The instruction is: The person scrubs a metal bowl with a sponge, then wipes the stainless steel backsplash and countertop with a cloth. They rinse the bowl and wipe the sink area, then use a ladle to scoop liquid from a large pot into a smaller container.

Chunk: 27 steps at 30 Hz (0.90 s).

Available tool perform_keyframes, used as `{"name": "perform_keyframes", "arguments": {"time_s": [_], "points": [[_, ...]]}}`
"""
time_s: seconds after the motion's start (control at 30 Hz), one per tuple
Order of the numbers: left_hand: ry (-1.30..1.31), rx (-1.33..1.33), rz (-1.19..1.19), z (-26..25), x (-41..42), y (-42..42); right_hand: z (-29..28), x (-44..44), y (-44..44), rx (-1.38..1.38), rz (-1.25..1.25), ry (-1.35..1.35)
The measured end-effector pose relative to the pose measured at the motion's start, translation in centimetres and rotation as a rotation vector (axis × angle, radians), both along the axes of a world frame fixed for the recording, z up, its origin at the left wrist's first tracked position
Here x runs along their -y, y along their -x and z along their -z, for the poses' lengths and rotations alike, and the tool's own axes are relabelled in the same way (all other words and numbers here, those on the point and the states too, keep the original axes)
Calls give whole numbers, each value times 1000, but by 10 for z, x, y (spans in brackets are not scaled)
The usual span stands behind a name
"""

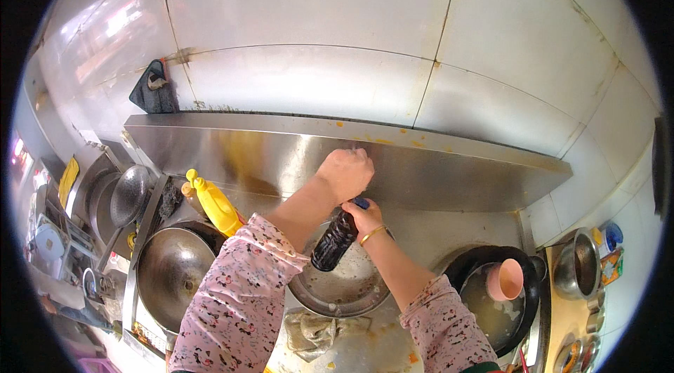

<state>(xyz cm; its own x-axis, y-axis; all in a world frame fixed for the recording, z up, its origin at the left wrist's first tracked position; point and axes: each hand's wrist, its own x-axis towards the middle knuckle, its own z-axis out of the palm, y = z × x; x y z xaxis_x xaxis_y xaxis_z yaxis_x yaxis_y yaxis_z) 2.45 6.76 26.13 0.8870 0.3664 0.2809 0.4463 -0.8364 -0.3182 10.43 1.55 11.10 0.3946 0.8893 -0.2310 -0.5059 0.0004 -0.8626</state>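
My right hand point(367, 216), with a gold bracelet at its wrist, grips the neck of a dark bottle point(335, 241) with a blue cap point(360, 203). The bottle is tilted, its base toward the lower left, over a round metal lid or pan point(345, 302). My left hand point(347, 173) is closed just above the cap; whether something small is inside it cannot be seen. A crumpled brown cloth point(310, 335) lies below the pan. A yellow squeeze bottle point(216, 207) stands beside my left forearm.
A wok point(174, 275) sits at left, near a large strainer or ladle point(130, 195). At right, a black-rimmed pot point(476, 315) holds liquid and a pink cup point(505, 279). A steel bowl point(576, 263) stands farther right. Behind runs a steel ledge point(447, 178) against the tiled wall.
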Motion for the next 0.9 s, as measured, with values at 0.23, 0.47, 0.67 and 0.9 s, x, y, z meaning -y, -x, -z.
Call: {"name": "perform_keyframes", "arguments": {"time_s": [0.23,0.47,0.67,0.9], "points": [[101,-84,-196,-1,9,-17,6,-10,3,-52,-31,-96],[176,-94,-276,-3,14,-24,5,-6,1,-52,-40,-84],[243,-70,-337,-3,14,-27,7,-9,-3,-25,-48,-51],[395,161,-387,-2,32,-10,5,-6,5,-79,53,-139]]}}
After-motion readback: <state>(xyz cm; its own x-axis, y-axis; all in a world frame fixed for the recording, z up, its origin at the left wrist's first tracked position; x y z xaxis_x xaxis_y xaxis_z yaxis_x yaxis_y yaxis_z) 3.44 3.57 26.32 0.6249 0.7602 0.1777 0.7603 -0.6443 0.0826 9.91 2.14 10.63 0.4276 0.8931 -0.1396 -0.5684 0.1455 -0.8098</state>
